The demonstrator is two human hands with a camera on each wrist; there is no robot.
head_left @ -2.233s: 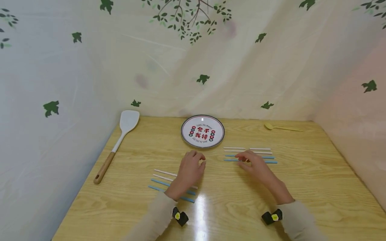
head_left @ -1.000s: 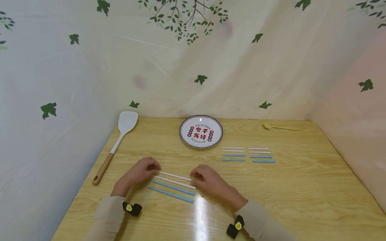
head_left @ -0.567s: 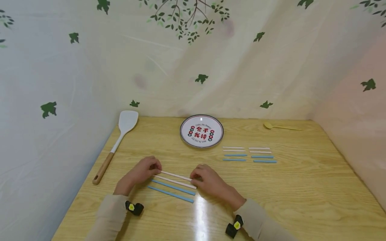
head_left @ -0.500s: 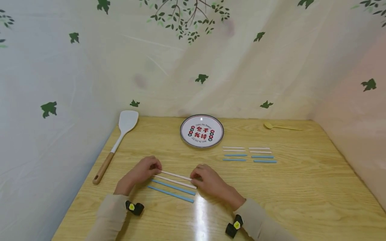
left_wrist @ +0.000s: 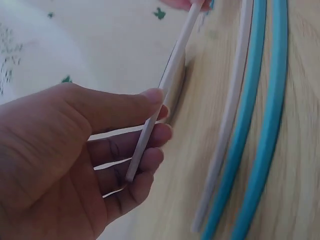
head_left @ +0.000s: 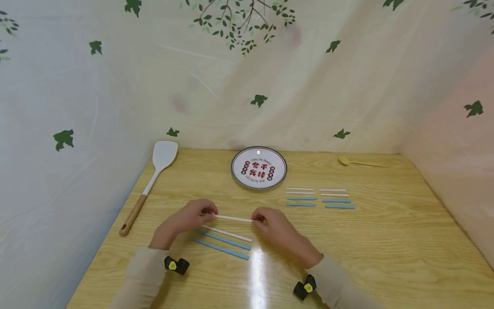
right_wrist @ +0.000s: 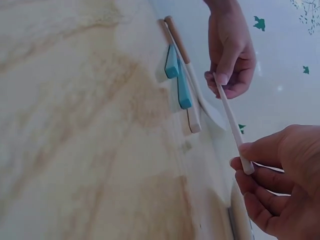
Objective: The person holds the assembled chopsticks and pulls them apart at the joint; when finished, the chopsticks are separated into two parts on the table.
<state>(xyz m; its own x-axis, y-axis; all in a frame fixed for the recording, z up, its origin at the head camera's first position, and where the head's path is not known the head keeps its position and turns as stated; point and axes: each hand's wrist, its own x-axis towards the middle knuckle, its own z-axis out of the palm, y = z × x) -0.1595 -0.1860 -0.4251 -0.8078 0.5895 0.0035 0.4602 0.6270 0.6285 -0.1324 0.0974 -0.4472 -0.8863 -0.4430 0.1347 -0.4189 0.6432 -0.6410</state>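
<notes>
Both my hands hold one pale pinkish-white chopstick (head_left: 233, 218) above the table, one at each end. My left hand (head_left: 191, 216) pinches its left end; the left wrist view shows the thumb pressing the chopstick (left_wrist: 172, 65) against the fingers. At the other end, my right hand (head_left: 278, 228) pinches it between thumb and fingers, as the right wrist view of the chopstick (right_wrist: 231, 120) also shows. Just below lie another pale chopstick (head_left: 227, 234) and two blue chopsticks, the upper one (head_left: 224, 240) and the lower one (head_left: 221, 249), side by side on the wood.
A round plate (head_left: 259, 183) with red lettering stands at the back middle. Right of it lie several shorter-looking white and blue sticks (head_left: 338, 201) in two groups. A white spatula (head_left: 164, 155) with a wooden handle lies at left, a yellow spoon (head_left: 344, 161) at back right.
Both hands moved from the plate and right-hand sticks to the near chopsticks. They took the farthest pale chopstick by its ends, lifted it, and shifted it slightly right and away.
</notes>
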